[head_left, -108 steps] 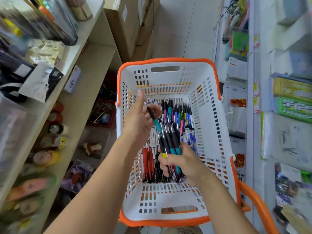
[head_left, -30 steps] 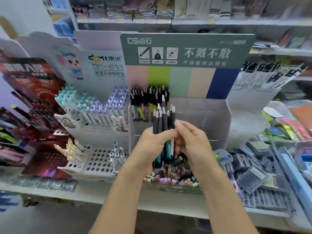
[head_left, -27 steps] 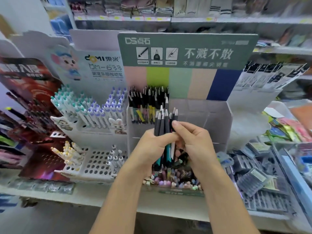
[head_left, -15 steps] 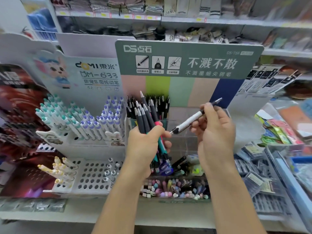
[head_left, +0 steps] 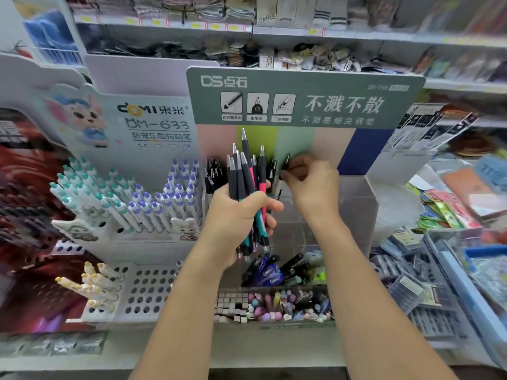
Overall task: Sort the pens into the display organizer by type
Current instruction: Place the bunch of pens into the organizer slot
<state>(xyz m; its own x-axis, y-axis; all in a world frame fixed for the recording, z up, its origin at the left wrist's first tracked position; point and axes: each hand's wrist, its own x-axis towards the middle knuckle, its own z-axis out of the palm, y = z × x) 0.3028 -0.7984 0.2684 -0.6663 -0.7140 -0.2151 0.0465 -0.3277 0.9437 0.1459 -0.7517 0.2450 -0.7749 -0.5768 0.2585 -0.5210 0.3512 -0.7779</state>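
Left hand (head_left: 241, 215) grips a bundle of pens (head_left: 247, 185) upright in front of a green-headed display organizer (head_left: 301, 97), fingers curled round the dark barrels, silver tips pointing up and teal and pink grips showing below the fist; right hand (head_left: 310, 182), just right of the bundle, pinches a single dark pen (head_left: 285, 164) at the top of the organizer's far row, its fingers bent round the pen, beside black pens (head_left: 214, 171) already standing in the far-left compartment; the clear compartments (head_left: 354, 204) to the right of the hands look unfilled, though the plastic is hard to read; nearer, a lower tier holds a loose heap of blue and black pens (head_left: 274, 270), and the nearest tray holds small pastel erasers (head_left: 274, 305); to the left, a white stand (head_left: 145, 292) with round holes carries rows of white pens with teal and purple caps (head_left: 131, 198); packaged goods (head_left: 406, 278) lie on the shelf at right.
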